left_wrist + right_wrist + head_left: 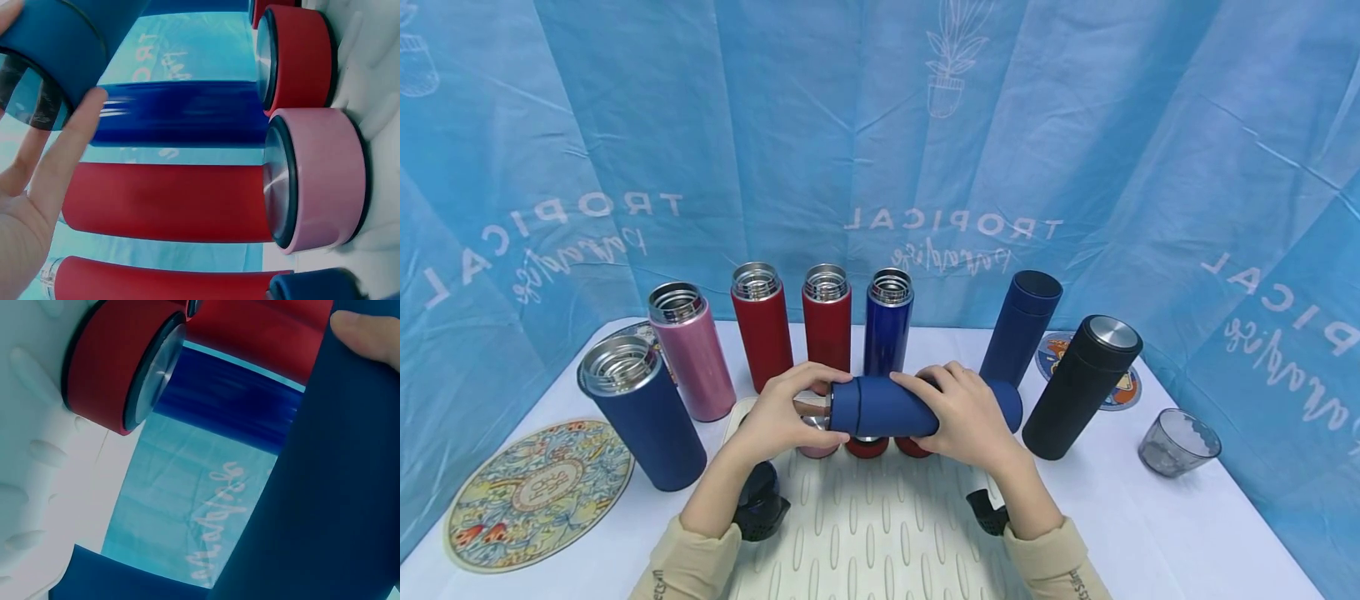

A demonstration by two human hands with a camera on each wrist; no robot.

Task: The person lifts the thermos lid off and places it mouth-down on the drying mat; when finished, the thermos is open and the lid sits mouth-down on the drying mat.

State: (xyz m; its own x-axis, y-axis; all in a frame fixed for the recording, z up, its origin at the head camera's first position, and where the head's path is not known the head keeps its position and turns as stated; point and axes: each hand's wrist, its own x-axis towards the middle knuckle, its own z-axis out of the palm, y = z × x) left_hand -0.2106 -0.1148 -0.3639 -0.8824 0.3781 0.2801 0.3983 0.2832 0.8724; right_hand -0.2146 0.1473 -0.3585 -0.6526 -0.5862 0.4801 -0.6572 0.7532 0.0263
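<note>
A matte blue thermos flask (891, 406) lies level in the air above a pale textured mat (872, 542). My left hand (775, 417) pinches its lid end (845, 406) between thumb and fingers; the shiny end faces left. Round the body, my right hand (966, 417) curls its fingers and thumb. Close up in the left wrist view, a finger touches the rim of the lid (62, 37). In the right wrist view the thumb presses the flask's side (325, 475). Below the flask, a pink cap (328, 178) and red caps (303, 56) sit on the mat.
Behind stand open flasks: navy (647, 425), pink (696, 358), two red (762, 333) and shiny blue (887, 329). To the right are a capped blue flask (1021, 325), a black flask (1078, 387) and a glass (1180, 442). A patterned oval placemat (542, 492) lies left.
</note>
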